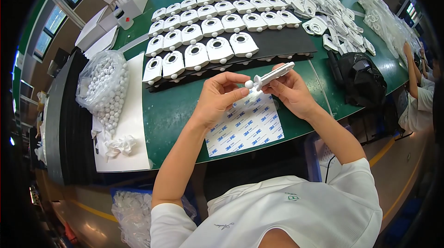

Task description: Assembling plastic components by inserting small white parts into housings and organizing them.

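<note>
Above the near edge of the green table, my left hand (215, 100) pinches a small white ball (249, 84) between thumb and fingers. My right hand (296, 94) is closed round a flat white plastic housing (274, 76), held edge-on and tilted. The ball touches or almost touches the housing's near end; which, I cannot tell. Under both hands lies a white sheet (245, 130) with a repeated blue print. Beyond them, rows of similar white housings (219, 48) with round holes stand on black foam boards (277, 43), a ball at each one's front.
At left, a clear bag of white balls (105, 81) rests on a white board (138, 123) beside crumpled tissue (121, 145). Loose white parts (330, 14) are heaped far right, near a black bag (365, 79) and plastic film (386, 17). Another person's arm (410, 70) shows at right.
</note>
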